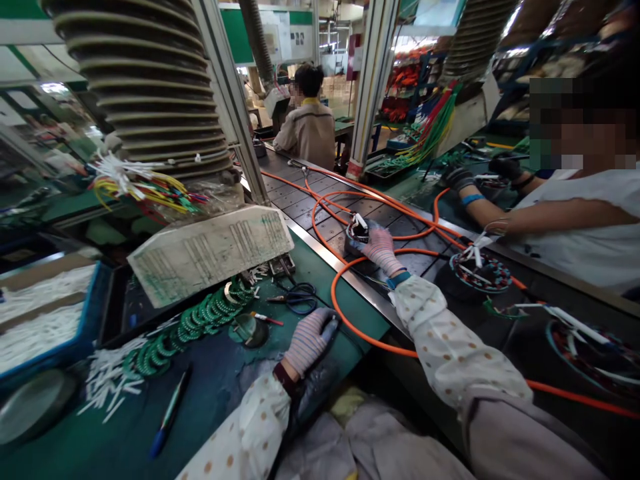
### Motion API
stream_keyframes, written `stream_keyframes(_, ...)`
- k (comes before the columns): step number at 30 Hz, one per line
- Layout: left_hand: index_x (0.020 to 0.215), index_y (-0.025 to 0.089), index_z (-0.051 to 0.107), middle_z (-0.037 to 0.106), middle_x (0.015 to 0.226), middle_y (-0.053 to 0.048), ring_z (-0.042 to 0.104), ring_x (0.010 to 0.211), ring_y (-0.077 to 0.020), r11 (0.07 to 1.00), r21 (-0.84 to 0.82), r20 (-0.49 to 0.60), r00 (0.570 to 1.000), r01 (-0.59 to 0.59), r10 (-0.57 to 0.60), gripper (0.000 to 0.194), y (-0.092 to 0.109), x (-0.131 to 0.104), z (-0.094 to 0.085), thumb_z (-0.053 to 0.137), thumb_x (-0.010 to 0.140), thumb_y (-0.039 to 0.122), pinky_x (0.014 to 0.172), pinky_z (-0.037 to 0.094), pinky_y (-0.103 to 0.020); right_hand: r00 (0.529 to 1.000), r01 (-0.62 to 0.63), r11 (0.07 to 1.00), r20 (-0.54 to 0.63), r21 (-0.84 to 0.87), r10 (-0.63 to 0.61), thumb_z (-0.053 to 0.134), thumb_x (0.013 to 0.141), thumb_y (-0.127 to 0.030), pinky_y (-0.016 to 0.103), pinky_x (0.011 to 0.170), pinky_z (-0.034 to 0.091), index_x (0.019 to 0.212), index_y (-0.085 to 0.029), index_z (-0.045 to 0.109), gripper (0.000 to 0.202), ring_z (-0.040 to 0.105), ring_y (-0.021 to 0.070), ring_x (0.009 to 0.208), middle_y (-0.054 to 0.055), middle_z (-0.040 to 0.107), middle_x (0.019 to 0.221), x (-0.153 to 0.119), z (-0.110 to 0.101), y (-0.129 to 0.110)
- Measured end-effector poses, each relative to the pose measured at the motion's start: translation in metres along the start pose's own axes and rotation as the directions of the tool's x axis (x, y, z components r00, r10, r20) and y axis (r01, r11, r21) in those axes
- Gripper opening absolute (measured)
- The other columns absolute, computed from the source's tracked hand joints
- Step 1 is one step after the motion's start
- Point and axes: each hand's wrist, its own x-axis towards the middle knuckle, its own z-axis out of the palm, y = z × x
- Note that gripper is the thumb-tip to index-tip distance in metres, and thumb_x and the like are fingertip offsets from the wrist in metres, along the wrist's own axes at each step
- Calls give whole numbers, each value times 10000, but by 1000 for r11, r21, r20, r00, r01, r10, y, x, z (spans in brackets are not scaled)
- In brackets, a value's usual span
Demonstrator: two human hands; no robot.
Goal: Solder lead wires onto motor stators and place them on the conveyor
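No text, label or number can be read. Far beyond the right fingers (374, 241), a wall board (304, 50) carries pale sheets and a small block of dark marks, too small to make out. Beyond and left of the left fingers (327, 328), a pale hood (213, 252) bears streaks and smears that form no legible letters.

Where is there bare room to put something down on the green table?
On the green table, between the blue pen and the left sleeve, and a smaller patch between the scissors and the metal rail. It's crowded around the green rings and white tubes, and on the slatted surface where orange cable loops by the right hand.
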Motion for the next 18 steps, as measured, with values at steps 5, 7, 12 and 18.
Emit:
stream_keyframes(5, 1280, 253, 848, 910, 1264, -94, 865, 1200, -296, 1000, -3, 1, 1000, -5, 5, 300, 2, -1, 0, 635, 1211, 454, 1157, 695, -439, 1000, -13, 1000, -22, 16, 13, 724, 1067, -574, 501, 1227, 577, 1675, -67, 632, 797, 765, 456, 1408, 299, 779, 1614, -5, 4, 4)
stream_keyframes(7, 1276, 257, 848, 910, 1262, -92, 864, 1194, -295, 1000, -3, 3, 1000, -6, 6, 300, 3, -1, 0, 634, 1214, 457, 1155, 697, -436, 1000, -14, 1000, -10, 2, 14, 725, 1069, -581, 497, 1218, 577, 1651, -73, 658, 776, 771, 455, 1398, 301, 786, 1602, -6, 3, 5)
stream_keyframes(12, 1278, 271, 845, 910, 1266, -84, 861, 1178, -285, 1000, 4, 10, 1000, -6, 6, 283, 3, -1, -1, 635, 1214, 450, 1179, 694, -432, 997, -29, 997, 70, -68, 34, 700, 1101, -659, 505, 1157, 589, 1484, -91, 801, 693, 817, 462, 1298, 301, 863, 1434, -8, -5, 12)
stream_keyframes(18, 1284, 253, 847, 906, 1265, -98, 858, 1177, -292, 999, 33, 14, 1000, 2, -3, 312, 3, -1, 0, 613, 1210, 445, 1175, 693, -440, 980, 44, 992, 198, -118, -19, 887, 965, -709, 541, 1246, 538, 1263, -209, 928, 583, 815, 466, 1363, 223, 919, 1342, -5, -22, 14)
